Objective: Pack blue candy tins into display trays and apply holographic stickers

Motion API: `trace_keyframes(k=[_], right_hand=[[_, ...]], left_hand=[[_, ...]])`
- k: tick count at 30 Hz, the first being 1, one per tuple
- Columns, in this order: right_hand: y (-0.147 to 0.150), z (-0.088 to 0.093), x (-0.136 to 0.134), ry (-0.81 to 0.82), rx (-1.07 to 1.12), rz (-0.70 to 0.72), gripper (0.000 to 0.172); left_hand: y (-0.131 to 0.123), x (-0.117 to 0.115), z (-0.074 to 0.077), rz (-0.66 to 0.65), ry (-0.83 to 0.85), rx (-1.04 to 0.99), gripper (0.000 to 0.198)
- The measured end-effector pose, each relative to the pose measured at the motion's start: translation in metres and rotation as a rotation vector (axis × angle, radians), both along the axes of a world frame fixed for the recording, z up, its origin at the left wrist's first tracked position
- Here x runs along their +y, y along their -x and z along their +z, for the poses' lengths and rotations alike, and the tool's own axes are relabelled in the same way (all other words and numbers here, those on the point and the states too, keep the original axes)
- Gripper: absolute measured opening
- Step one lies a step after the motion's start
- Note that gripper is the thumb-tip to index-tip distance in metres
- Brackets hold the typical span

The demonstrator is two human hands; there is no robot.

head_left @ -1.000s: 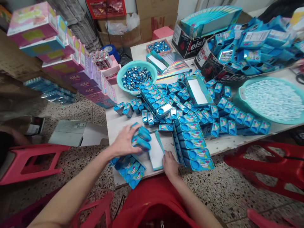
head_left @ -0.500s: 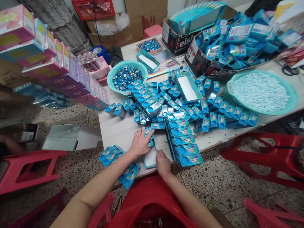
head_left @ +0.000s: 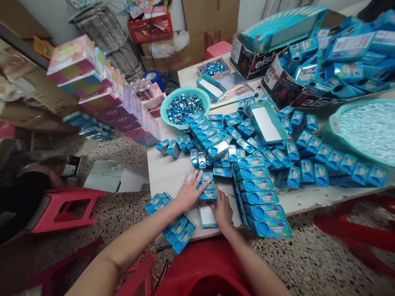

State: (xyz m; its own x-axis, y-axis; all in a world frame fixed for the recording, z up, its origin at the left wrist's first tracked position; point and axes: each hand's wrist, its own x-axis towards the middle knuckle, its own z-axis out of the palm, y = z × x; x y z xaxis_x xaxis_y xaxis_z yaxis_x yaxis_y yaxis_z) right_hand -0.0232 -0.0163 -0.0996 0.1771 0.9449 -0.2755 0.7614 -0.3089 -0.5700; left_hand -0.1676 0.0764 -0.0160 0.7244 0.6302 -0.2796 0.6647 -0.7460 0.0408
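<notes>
As the left hand (head_left: 187, 195) spans oblong blue boxes (head_left: 207, 194), the right hand (head_left: 222, 209) seemingly braces their white-floored blue tray (head_left: 207, 216); grips unclear.

The small blue rectangular tins (head_left: 207, 194), a second ago gripped above the worktop (head_left: 166, 174), now sit at the far end of the white-floored blue cardboard tray (head_left: 208, 216). The left hand (head_left: 189, 195) has loosened into spread fingers over them. The right hand (head_left: 222, 207) has advanced along the tray's right side, its fingertips now beside the tins.
</notes>
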Motion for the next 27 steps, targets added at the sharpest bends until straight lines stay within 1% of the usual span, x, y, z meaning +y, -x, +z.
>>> trace_keyframes(k=[2,3,4,5,7,8,9,11,13,15,17,19,21,23,24,27], right_hand=[[0.000,-0.002,-0.002,-0.006,-0.020,0.009,0.074],[0.000,-0.002,-0.003,-0.002,-0.030,0.012,0.075],[0.000,-0.002,-0.003,0.003,-0.041,0.013,0.077],[0.000,-0.002,-0.003,0.006,-0.051,0.013,0.078],[0.001,-0.001,-0.003,0.013,-0.065,0.013,0.079],[0.002,-0.001,-0.002,0.017,-0.071,0.013,0.079],[0.002,0.000,-0.002,0.020,-0.076,0.013,0.078],[0.002,0.000,-0.001,0.027,-0.085,0.015,0.077],[0.002,0.000,-0.001,0.033,-0.093,0.013,0.077],[0.002,0.000,-0.001,0.032,-0.098,0.013,0.077],[0.002,-0.001,-0.002,0.026,-0.101,0.012,0.078],[0.002,-0.003,-0.002,0.017,-0.100,0.012,0.077],[0.002,-0.005,-0.002,0.011,-0.096,0.011,0.076],[0.003,-0.006,-0.002,0.008,-0.090,0.009,0.075],[0.003,-0.007,-0.002,0.011,-0.088,0.008,0.074],[0.003,-0.006,-0.002,0.027,-0.084,0.002,0.073]], left_hand=[[0.015,0.020,0.010,0.053,0.010,-0.068,0.089],[0.026,0.037,0.015,0.122,-0.008,-0.122,0.089],[0.038,0.056,0.019,0.232,-0.048,-0.178,0.086],[0.050,0.078,0.020,0.380,-0.097,-0.226,0.086],[0.071,0.121,0.019,0.705,-0.161,-0.235,0.097],[0.077,0.140,0.016,0.810,-0.148,-0.199,0.103],[0.080,0.156,0.012,0.876,-0.125,-0.154,0.105],[0.077,0.176,0.004,0.914,-0.081,-0.085,0.099],[0.068,0.183,-0.002,0.948,-0.091,-0.075,0.086],[0.059,0.185,-0.003,1.019,-0.092,-0.098,0.081],[0.056,0.187,-0.003,1.063,-0.037,-0.142,0.085],[0.056,0.190,-0.002,1.057,0.062,-0.227,0.090],[0.056,0.194,-0.003,1.043,0.143,-0.346,0.088],[0.052,0.198,-0.007,1.058,0.143,-0.420,0.090],[0.049,0.200,-0.009,1.074,0.116,-0.419,0.095],[0.043,0.206,-0.013,1.078,0.048,-0.337,0.108]])
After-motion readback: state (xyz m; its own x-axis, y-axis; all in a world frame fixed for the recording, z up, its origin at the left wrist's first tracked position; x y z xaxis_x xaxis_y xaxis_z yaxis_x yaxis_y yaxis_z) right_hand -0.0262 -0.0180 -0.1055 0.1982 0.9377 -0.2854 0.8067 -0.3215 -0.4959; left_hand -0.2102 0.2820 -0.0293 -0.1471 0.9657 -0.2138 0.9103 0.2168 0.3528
